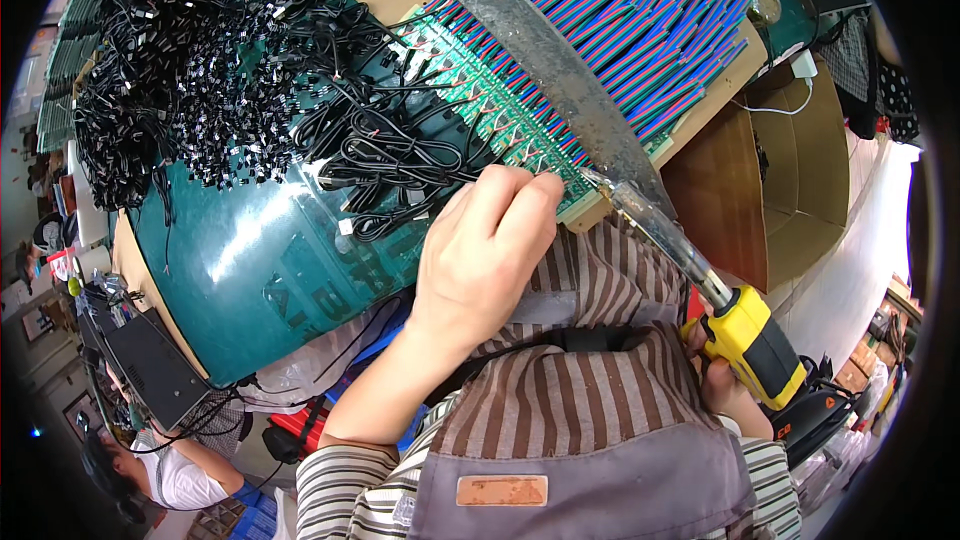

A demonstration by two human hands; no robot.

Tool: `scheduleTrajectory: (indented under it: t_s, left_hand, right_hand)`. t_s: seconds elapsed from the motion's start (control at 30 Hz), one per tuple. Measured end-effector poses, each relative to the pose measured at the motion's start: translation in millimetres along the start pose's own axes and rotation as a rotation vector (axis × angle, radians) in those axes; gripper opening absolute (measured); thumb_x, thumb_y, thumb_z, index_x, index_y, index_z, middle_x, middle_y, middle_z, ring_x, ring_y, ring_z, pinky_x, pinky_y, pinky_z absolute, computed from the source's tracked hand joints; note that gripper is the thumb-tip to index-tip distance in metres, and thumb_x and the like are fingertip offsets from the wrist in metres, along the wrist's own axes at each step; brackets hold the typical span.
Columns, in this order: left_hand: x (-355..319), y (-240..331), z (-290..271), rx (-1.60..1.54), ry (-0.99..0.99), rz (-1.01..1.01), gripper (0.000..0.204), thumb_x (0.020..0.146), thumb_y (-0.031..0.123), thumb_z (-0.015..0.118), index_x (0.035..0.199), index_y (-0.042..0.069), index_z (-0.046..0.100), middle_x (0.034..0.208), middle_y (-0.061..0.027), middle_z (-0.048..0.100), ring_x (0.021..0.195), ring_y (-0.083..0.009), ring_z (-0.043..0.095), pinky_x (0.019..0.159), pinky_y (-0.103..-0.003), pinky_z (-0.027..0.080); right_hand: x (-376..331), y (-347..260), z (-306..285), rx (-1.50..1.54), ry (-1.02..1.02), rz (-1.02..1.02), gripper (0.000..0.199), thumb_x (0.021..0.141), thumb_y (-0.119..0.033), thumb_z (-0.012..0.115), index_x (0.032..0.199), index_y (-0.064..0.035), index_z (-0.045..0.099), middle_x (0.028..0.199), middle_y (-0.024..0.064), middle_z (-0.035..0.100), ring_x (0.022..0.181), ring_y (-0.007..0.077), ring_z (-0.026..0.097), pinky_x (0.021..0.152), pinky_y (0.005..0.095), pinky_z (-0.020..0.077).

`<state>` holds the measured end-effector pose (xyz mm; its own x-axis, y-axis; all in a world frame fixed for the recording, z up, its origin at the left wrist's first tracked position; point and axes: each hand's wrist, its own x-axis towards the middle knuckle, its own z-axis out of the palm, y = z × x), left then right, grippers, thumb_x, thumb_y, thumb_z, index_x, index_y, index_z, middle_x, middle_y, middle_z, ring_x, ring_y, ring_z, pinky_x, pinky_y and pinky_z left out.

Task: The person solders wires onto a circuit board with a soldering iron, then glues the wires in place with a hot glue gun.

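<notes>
My left hand (490, 250) is pinched at the near end of a row of green circuit boards (490, 105). A thin black cable (440, 168) runs up to its closed fingers, which hide the cable's end. My right hand (722, 385) is wrapped round the handle of a yellow and black soldering gun (752, 345). The gun's metal tip reaches the board edge, just right of my left fingertips. A long flat metal bar (560, 60) lies across the boards. Red, green and blue wires (650, 30) fan out beyond it.
Heaps of black cables (230, 70) cover the left of the green mat (230, 280). The boards rest on a brown panel (715, 125). An open cardboard box (805, 180) stands at right. At lower left are a black box-shaped device (155, 370) and another person (180, 470).
</notes>
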<state>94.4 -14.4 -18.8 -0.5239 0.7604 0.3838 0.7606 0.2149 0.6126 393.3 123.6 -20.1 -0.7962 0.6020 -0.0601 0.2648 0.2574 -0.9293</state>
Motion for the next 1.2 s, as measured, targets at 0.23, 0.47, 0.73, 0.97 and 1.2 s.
scheduleTrajectory:
  t_s: [0.23, 0.47, 0.73, 0.97, 1.2]
  left_hand:
    - [7.3, -10.0, -14.0, -0.049, -0.074, 0.092, 0.025, 0.072, 0.001, 0.074, 0.095, 0.004, 0.064, 0.081, -0.0068, 0.057, 0.069, -0.0230, 0.063, 0.060, -0.033, 0.052]
    - [6.1, -12.1, -11.9, -0.049, -0.041, 0.123, 0.027, 0.069, 0.000, 0.075, 0.093, 0.002, 0.064, 0.079, -0.0068, 0.057, 0.067, -0.0227, 0.061, 0.058, -0.033, 0.051]
    - [8.2, -10.9, -13.3, -0.015, -0.049, 0.133, 0.026, 0.069, 0.001, 0.075, 0.092, 0.003, 0.064, 0.078, -0.0065, 0.055, 0.066, -0.0218, 0.060, 0.057, -0.032, 0.050]
    - [9.5, -10.3, -10.0, 0.014, -0.022, 0.110, 0.019, 0.070, 0.001, 0.076, 0.087, 0.008, 0.071, 0.076, -0.0041, 0.062, 0.060, -0.0177, 0.062, 0.052, -0.029, 0.051]
    - [7.9, -11.8, -13.8, 0.011, -0.044, 0.111, 0.021, 0.071, 0.000, 0.076, 0.089, 0.007, 0.070, 0.078, -0.0048, 0.062, 0.061, -0.0192, 0.062, 0.052, -0.030, 0.051]
  right_hand:
    - [5.4, -11.3, 0.0, -0.174, -0.092, 0.018, 0.040, 0.079, -0.039, 0.062, 0.091, -0.0014, 0.065, 0.089, 0.0143, 0.065, 0.082, 0.0323, 0.063, 0.072, 0.0395, 0.0508]
    - [32.3, -30.2, 4.9, -0.356, -0.133, -0.219, 0.037, 0.076, -0.036, 0.064, 0.088, -0.0017, 0.063, 0.083, 0.0119, 0.062, 0.075, 0.0306, 0.062, 0.067, 0.0377, 0.0499]
    - [9.4, -3.4, 5.7, -0.102, -0.036, -0.193, 0.036, 0.079, -0.036, 0.062, 0.089, -0.0012, 0.065, 0.085, 0.0128, 0.062, 0.076, 0.0299, 0.062, 0.067, 0.0375, 0.0499]
    - [0.3, -5.5, 18.0, 0.066, -0.008, 0.028, 0.073, 0.089, -0.066, 0.054, 0.123, -0.0019, 0.044, 0.082, 0.0053, 0.049, 0.068, 0.0137, 0.049, 0.062, 0.0261, 0.0415]
    - [4.7, 1.8, 15.1, 0.125, -0.020, 0.016, 0.078, 0.088, -0.066, 0.056, 0.129, -0.0010, 0.043, 0.081, 0.0041, 0.051, 0.067, 0.0123, 0.049, 0.062, 0.0251, 0.0410]
